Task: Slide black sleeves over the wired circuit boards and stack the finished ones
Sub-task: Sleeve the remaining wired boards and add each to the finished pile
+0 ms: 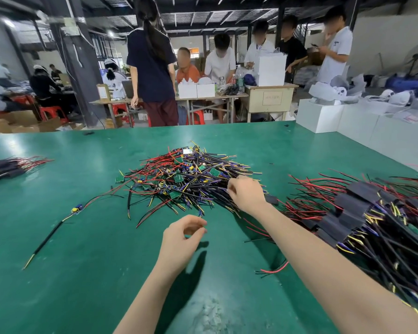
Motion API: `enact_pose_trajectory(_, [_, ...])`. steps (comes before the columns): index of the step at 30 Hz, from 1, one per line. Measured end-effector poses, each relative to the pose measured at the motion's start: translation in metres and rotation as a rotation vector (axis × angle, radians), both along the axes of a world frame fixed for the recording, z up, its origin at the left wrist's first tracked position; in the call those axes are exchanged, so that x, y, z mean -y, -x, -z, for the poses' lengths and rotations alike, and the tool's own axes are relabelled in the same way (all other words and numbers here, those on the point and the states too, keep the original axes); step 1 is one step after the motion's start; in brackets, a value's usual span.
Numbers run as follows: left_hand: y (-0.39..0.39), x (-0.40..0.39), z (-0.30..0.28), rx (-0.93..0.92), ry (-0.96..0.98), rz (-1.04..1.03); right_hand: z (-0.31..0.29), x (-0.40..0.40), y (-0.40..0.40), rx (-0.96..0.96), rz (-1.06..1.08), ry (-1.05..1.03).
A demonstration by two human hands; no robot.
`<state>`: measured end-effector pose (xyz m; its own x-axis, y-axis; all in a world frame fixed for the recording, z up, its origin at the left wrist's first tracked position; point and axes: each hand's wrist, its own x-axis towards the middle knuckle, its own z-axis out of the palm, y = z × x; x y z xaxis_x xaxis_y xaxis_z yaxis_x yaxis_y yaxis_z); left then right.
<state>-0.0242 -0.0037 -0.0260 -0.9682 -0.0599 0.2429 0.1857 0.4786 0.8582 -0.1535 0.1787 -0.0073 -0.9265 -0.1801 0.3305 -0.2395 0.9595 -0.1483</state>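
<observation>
A tangled heap of wired green circuit boards [188, 179] lies in the middle of the green table [70, 273]. My right hand [247, 192] reaches into the heap's right edge, its fingers curled down among the wires; whether it grips one is hidden. My left hand [182, 236] hovers above the table in front of the heap, its fingers loosely curled with nothing in them. A stack of boards in black sleeves [362, 210] lies along the right side. One loose black sleeve [272, 199] rests just right of my right wrist.
A single wired board [76, 209] with a long black lead lies alone at the left. Another sleeved bundle [7, 167] sits at the far left edge. White boxes [328, 116] line the back right. Several people stand and sit at desks beyond the table.
</observation>
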Motion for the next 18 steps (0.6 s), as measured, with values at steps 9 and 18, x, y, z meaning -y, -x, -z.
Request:
enact_pose_trajectory(9, [0.002,0.001,0.003,0.007,0.041,-0.002,-0.030,0.013,-0.022,-0.278,-0.098,0.653])
enact_pose_trajectory(18, [0.005,0.006,0.011,-0.025,0.128,-0.046,-0.069,0.004,-0.041,0.157,0.137,0.129])
